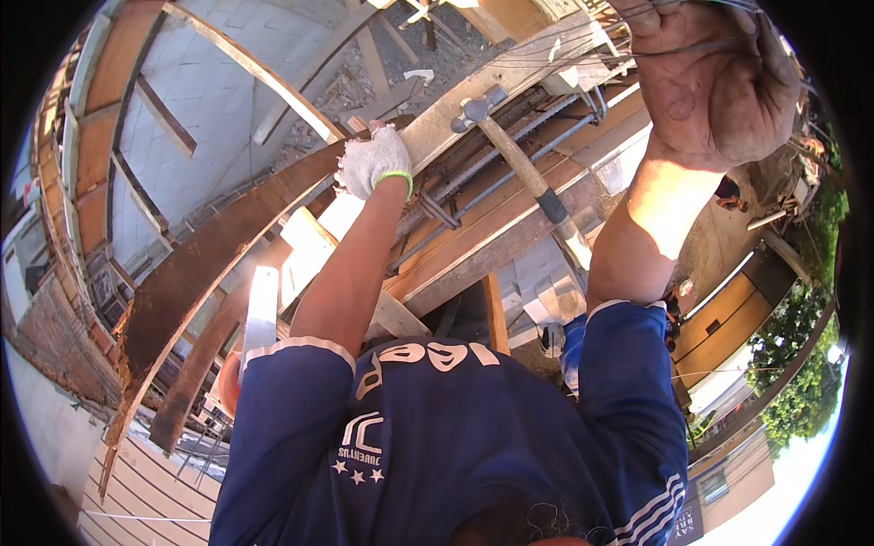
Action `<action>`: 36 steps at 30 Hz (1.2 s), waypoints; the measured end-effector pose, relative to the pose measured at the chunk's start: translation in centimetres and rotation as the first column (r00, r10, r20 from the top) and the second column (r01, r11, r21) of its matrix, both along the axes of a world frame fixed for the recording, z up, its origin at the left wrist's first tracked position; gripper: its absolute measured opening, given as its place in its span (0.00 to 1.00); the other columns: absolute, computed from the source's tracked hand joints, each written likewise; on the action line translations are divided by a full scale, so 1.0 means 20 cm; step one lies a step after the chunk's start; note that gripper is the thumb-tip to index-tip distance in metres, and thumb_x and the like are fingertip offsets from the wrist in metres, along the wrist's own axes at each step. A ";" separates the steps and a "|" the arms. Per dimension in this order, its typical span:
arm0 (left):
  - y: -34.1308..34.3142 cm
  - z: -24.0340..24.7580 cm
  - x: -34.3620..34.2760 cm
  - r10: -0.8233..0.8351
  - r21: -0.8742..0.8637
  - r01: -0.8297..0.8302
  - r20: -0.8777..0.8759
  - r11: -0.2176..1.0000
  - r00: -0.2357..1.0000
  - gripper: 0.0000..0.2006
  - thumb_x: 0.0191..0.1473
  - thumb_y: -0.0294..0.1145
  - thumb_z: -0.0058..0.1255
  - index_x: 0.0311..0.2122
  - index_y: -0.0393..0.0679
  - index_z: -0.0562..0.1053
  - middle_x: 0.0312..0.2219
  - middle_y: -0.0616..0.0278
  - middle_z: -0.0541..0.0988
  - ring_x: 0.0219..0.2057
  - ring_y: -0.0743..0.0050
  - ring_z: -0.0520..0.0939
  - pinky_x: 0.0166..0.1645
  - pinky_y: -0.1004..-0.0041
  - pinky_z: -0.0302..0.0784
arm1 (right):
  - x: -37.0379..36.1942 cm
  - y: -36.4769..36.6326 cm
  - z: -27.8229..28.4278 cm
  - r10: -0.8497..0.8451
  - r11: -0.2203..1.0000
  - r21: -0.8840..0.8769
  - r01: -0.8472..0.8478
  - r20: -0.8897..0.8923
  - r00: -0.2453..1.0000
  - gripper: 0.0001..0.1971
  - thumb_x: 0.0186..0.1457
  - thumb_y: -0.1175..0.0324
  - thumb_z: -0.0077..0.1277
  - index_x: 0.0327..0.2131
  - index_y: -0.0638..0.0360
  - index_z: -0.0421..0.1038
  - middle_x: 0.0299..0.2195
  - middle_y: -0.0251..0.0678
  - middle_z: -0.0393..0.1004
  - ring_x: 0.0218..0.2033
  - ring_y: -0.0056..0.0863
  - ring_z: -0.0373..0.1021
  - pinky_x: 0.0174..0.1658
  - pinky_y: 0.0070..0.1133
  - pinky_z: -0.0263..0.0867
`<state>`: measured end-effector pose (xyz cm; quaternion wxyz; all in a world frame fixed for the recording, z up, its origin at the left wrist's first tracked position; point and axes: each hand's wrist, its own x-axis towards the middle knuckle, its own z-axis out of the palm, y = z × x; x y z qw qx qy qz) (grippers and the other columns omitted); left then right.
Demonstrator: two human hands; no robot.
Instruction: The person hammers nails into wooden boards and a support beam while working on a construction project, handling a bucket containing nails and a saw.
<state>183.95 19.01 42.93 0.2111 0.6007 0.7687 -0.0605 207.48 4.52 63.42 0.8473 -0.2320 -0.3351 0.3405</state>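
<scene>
Two raised arms: gloved left hand (373, 162) on the plank (473, 109) (grip unclear), bare right hand (719, 77) clenching wires (637, 50).

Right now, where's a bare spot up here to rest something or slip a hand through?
The pale plank top between the gloved left hand and the hammer is bare. Crowded: rebar beside the handle, and wires around the bare right hand.

The work glove (371, 162) is white knit with a green cuff band. The hammer (523, 164) has a grey steel head, tan wooden handle and black grip. The jersey (437, 437) is dark blue with white trim and stripes.
</scene>
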 end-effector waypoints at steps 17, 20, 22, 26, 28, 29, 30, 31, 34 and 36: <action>-0.01 -0.01 -0.13 -0.102 0.009 0.102 0.178 0.995 0.979 0.34 0.54 0.63 0.46 0.50 0.41 0.78 0.49 0.45 0.80 0.52 0.46 0.79 0.59 0.52 0.67 | -1.14 -0.79 0.23 -0.433 0.790 -0.560 0.249 -0.222 0.874 0.09 0.67 0.64 0.48 0.39 0.59 0.66 0.27 0.35 0.67 0.25 0.20 0.61 0.24 0.17 0.57; 0.01 -0.02 -0.24 -0.141 0.056 0.131 0.550 0.990 0.823 0.28 0.56 0.55 0.53 0.50 0.39 0.77 0.46 0.45 0.81 0.49 0.49 0.81 0.56 0.58 0.71 | -1.35 -0.80 0.11 -0.247 0.581 -0.807 0.110 -0.046 0.968 0.07 0.69 0.65 0.46 0.39 0.58 0.68 0.30 0.31 0.73 0.28 0.17 0.66 0.31 0.16 0.62; -0.07 0.04 -0.34 -0.285 0.182 0.220 0.654 0.958 0.701 0.24 0.59 0.48 0.54 0.50 0.37 0.77 0.44 0.45 0.82 0.46 0.53 0.82 0.53 0.63 0.74 | -1.51 -0.73 0.08 -0.254 0.498 -0.862 0.092 -0.044 0.966 0.09 0.69 0.64 0.44 0.38 0.58 0.68 0.31 0.32 0.73 0.29 0.18 0.66 0.33 0.19 0.63; -0.37 0.45 -0.70 -0.036 -0.137 0.648 0.968 0.749 0.247 0.16 0.63 0.41 0.52 0.41 0.36 0.78 0.30 0.63 0.79 0.33 0.79 0.76 0.41 0.74 0.73 | -1.72 -0.62 0.02 -0.352 0.519 -0.853 0.058 -0.152 0.923 0.09 0.69 0.64 0.43 0.38 0.58 0.69 0.31 0.33 0.74 0.31 0.20 0.67 0.35 0.20 0.63; -0.46 0.72 -0.93 0.037 -0.219 0.795 0.970 0.565 0.241 0.19 0.64 0.48 0.53 0.40 0.38 0.78 0.30 0.67 0.78 0.35 0.79 0.75 0.42 0.73 0.72 | -1.78 -0.57 -0.04 -0.289 0.552 -0.834 0.009 -0.182 0.940 0.10 0.69 0.64 0.44 0.39 0.59 0.70 0.32 0.34 0.75 0.30 0.20 0.68 0.35 0.19 0.64; -0.49 0.71 -1.05 0.167 -0.240 0.834 0.970 0.497 0.179 0.21 0.63 0.50 0.53 0.41 0.38 0.78 0.31 0.66 0.77 0.36 0.78 0.75 0.42 0.74 0.72 | -1.83 -0.55 -0.05 -0.257 0.568 -0.823 -0.020 -0.201 0.946 0.10 0.69 0.63 0.44 0.39 0.59 0.70 0.32 0.35 0.75 0.30 0.21 0.69 0.34 0.19 0.65; -0.50 0.70 -1.17 0.155 -0.231 0.845 0.972 0.481 0.177 0.24 0.63 0.53 0.53 0.43 0.38 0.77 0.33 0.65 0.77 0.36 0.78 0.75 0.42 0.74 0.73 | -1.89 -0.50 -0.05 -0.191 0.567 -0.821 -0.064 -0.206 0.960 0.10 0.69 0.64 0.44 0.40 0.60 0.70 0.33 0.36 0.76 0.30 0.20 0.69 0.34 0.18 0.66; -0.48 0.85 -1.29 0.250 -0.263 0.840 0.955 0.475 0.158 0.27 0.62 0.57 0.51 0.47 0.37 0.75 0.34 0.63 0.76 0.36 0.76 0.75 0.44 0.72 0.73 | -1.94 -0.47 -0.05 -0.142 0.566 -0.819 -0.089 -0.203 0.969 0.10 0.69 0.65 0.43 0.40 0.60 0.71 0.34 0.36 0.76 0.31 0.20 0.70 0.35 0.18 0.67; -0.34 0.91 -1.63 -0.058 -0.194 0.835 0.964 0.515 0.260 0.32 0.63 0.62 0.46 0.50 0.37 0.74 0.38 0.58 0.79 0.39 0.69 0.79 0.45 0.68 0.75 | -2.17 -0.30 -0.05 0.052 0.526 -0.839 -0.135 -0.127 0.991 0.10 0.70 0.65 0.43 0.41 0.59 0.72 0.36 0.34 0.77 0.31 0.17 0.69 0.35 0.17 0.67; -0.22 0.96 -1.83 -0.214 -0.130 0.851 0.938 0.509 0.271 0.35 0.63 0.65 0.42 0.55 0.39 0.71 0.42 0.50 0.80 0.44 0.60 0.82 0.49 0.63 0.75 | -2.33 -0.17 0.00 0.183 0.485 -0.866 -0.126 -0.041 0.982 0.10 0.70 0.63 0.44 0.40 0.56 0.72 0.33 0.30 0.75 0.27 0.13 0.66 0.31 0.14 0.63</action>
